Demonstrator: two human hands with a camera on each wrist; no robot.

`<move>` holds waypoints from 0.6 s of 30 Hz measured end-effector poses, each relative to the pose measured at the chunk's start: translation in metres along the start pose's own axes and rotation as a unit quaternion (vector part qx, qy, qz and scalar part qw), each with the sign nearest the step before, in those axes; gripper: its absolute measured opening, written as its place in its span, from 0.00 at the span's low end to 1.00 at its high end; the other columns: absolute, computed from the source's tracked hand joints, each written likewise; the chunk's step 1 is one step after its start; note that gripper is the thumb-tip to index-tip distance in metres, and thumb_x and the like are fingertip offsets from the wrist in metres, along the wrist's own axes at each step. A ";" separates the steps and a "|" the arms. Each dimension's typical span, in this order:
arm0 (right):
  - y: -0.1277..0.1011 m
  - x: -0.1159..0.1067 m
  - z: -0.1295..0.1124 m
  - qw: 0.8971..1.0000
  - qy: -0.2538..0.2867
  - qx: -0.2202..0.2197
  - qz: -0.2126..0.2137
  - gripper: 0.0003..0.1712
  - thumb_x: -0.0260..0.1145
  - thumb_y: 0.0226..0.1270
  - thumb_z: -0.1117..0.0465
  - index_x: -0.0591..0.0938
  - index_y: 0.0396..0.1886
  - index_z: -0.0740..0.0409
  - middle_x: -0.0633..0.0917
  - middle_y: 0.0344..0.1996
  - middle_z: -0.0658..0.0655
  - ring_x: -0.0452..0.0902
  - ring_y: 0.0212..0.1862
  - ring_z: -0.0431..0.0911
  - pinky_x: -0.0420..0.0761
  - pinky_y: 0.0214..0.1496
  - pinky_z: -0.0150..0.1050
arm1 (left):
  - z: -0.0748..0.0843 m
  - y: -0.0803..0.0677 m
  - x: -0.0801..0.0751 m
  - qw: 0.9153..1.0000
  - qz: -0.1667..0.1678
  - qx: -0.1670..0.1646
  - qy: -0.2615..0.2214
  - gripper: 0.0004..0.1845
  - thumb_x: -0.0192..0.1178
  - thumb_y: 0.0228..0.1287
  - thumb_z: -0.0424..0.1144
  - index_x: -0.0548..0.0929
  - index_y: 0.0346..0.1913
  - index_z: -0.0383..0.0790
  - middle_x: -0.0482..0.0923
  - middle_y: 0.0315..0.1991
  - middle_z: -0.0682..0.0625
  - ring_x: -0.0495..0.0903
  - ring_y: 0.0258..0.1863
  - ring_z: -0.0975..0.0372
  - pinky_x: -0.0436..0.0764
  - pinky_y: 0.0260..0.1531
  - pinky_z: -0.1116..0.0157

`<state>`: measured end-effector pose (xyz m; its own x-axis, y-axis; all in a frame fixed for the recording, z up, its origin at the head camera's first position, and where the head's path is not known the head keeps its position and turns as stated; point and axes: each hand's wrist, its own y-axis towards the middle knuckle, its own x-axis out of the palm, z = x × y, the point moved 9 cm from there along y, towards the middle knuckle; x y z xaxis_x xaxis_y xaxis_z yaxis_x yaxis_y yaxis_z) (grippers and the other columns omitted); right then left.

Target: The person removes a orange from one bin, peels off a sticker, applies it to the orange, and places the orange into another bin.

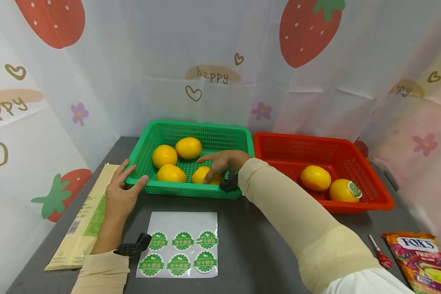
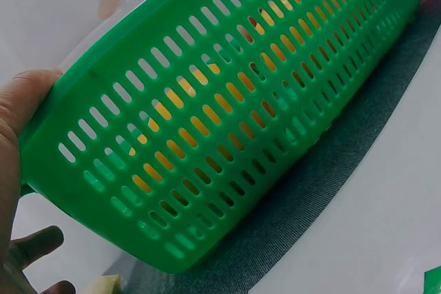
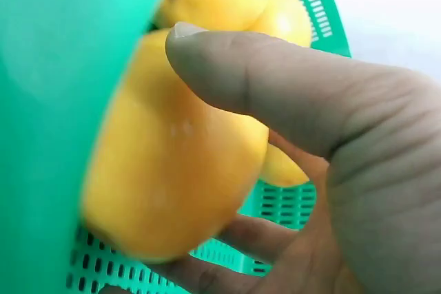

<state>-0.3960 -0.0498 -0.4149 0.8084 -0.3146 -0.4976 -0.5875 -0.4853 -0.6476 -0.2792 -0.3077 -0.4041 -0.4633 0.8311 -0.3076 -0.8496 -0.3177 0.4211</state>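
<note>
In the green basket (image 1: 191, 190) | right hand (image 1: 226, 160) grips yellow fruit (image 3: 176, 153) | left hand (image 1: 120, 195), fingers spread, touches basket's left end

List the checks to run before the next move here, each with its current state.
1. Right hand at a fruit: ok, thumb across it.
2. Grip firm: cannot tell.
3. That fruit out of the green basket: not ok, inside it.
4. Left hand touching the green basket: ok, thumb at the rim.
5. Sticker sheet stocked: ok, six stickers on it.
6. Both fruits in the red basket labelled: cannot tell, one label shows.
</note>
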 end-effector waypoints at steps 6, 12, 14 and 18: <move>-0.002 0.006 -0.002 0.999 -0.042 -0.010 0.008 0.41 0.72 0.61 0.59 0.65 0.71 0.37 0.65 0.63 0.60 0.73 0.51 0.54 0.81 0.40 0.46 | -0.002 -0.003 0.006 1.000 -0.015 -0.005 -0.012 0.27 0.67 0.62 0.38 0.76 0.64 0.36 0.60 0.71 0.54 0.58 0.69 0.61 0.69 0.50 0.66; -0.022 -0.010 -0.002 0.995 0.035 -0.066 0.066 0.37 0.76 0.53 0.62 0.71 0.62 0.41 0.68 0.56 0.60 0.76 0.47 0.57 0.82 0.38 0.50 | -0.001 -0.005 0.009 1.000 -0.014 0.000 -0.024 0.27 0.67 0.61 0.37 0.76 0.63 0.36 0.60 0.71 0.54 0.58 0.69 0.60 0.68 0.50 0.68; -0.036 -0.018 -0.003 0.987 0.077 -0.108 0.086 0.38 0.74 0.54 0.61 0.70 0.64 0.42 0.70 0.55 0.61 0.75 0.47 0.58 0.81 0.41 0.52 | -0.001 -0.005 0.007 1.000 -0.006 0.005 -0.022 0.26 0.67 0.61 0.37 0.77 0.62 0.35 0.62 0.70 0.53 0.58 0.69 0.60 0.68 0.48 0.72; -0.078 -0.027 -0.003 0.962 0.109 -0.209 0.136 0.39 0.70 0.54 0.59 0.68 0.67 0.40 0.76 0.52 0.60 0.76 0.47 0.57 0.79 0.46 0.52 | 0.000 -0.001 0.000 1.000 0.008 0.016 -0.017 0.25 0.67 0.61 0.36 0.78 0.61 0.34 0.63 0.70 0.52 0.60 0.68 0.60 0.68 0.44 0.72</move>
<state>-0.3713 -0.0056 -0.3495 0.6429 -0.6173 -0.4534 -0.7481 -0.6331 -0.1988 -0.2784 -0.3069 -0.4045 -0.4681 0.8411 -0.2710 -0.8328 -0.3174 0.4535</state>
